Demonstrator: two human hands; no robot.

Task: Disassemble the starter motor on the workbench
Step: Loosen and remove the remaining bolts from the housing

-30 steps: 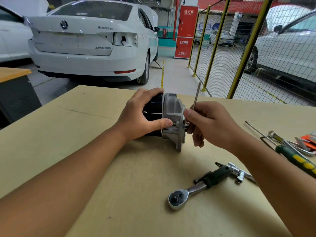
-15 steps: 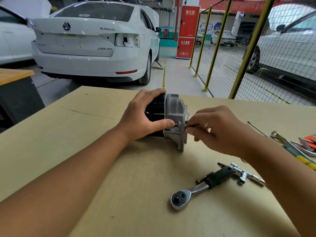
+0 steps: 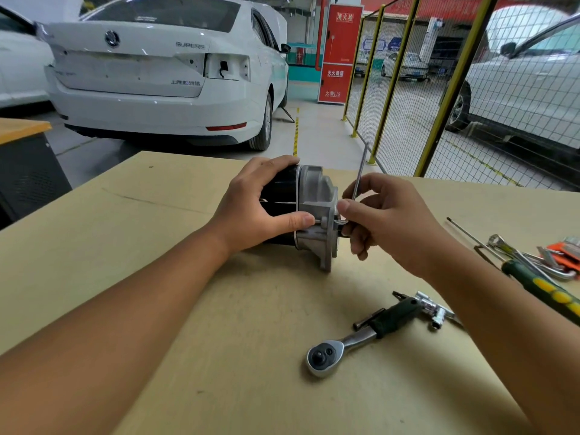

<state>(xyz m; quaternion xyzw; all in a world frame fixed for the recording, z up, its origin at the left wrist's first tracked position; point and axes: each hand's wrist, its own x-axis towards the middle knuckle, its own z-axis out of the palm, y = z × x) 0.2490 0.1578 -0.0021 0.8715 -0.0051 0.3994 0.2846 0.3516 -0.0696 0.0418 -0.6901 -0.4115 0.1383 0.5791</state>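
Note:
The starter motor (image 3: 317,199) lies on its side on the workbench (image 3: 188,293), black body to the left and silver aluminium end housing to the right. My left hand (image 3: 260,202) grips the black body, thumb against the housing edge. My right hand (image 3: 386,218) pinches a thin L-shaped hex key (image 3: 360,174) whose short end sits at a bolt on the housing face; its long arm points up and away.
A ratchet wrench (image 3: 354,339) with a dark grip lies in front of the motor, sockets (image 3: 434,310) by its handle. At the right edge lie a green-yellow screwdriver (image 3: 546,287), spanners and an orange hex key set (image 3: 565,252). Beyond the bench: white cars, yellow mesh fence.
The hex key's long arm was upright a second ago, turned down out of sight behind my right hand half a second ago, and now stands upright again. My left hand kept its grip.

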